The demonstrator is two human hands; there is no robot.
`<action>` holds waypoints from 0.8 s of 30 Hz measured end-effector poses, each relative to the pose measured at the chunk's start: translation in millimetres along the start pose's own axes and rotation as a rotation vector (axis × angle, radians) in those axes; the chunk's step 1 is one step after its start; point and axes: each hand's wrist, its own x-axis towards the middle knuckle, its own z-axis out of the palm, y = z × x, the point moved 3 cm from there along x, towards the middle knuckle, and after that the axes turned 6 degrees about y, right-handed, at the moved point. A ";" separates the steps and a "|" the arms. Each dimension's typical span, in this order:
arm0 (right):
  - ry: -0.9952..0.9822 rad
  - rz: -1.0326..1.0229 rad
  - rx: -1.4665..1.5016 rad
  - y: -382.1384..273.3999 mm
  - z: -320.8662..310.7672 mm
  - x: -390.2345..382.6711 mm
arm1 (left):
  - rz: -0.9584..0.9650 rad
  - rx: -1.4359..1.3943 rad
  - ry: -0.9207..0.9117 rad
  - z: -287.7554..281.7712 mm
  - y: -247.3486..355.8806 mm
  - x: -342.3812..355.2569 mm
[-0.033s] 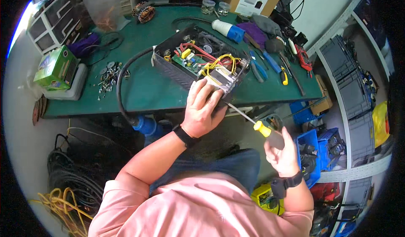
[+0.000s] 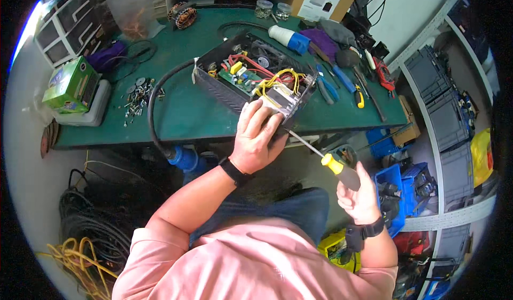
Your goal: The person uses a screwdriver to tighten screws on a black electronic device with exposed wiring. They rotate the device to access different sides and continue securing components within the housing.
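On the bench's near edge sits an open black case (image 2: 222,92) of electronics, with a green circuit board (image 2: 233,79), red wires and yellow wires (image 2: 291,81) inside. My left hand (image 2: 255,139) grips its near right corner, fingers over the rim and part of the thumb side hidden. A screwdriver (image 2: 332,163) with a yellow and dark handle is in my right hand (image 2: 359,196), the fingers closed about the handle's end. Its shaft slants up and left to the case's near end, beside my left hand. What the tip touches is too small to make out.
Loose screws (image 2: 140,97) lie left on the green bench (image 2: 181,115), near a green box (image 2: 72,86). Pliers (image 2: 327,89) and other hand tools lie right of the case. A thick black cable (image 2: 151,105) leaves the case toward a blue plug (image 2: 186,159) below the bench edge.
My right hand has turned slightly on the screwdriver's handle. The case and my left hand stay where they were.
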 end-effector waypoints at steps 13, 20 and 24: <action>0.118 -0.822 -0.430 -9.1 9.2 -2.5 | 0.006 0.026 0.005 2.3 -1.7 -0.1; 0.090 -0.377 -0.342 -0.9 0.7 -6.3 | 0.026 0.074 0.009 2.5 0.3 0.6; 0.178 -1.330 -1.011 -8.2 2.9 -10.0 | 0.035 0.044 0.026 3.3 -0.3 0.6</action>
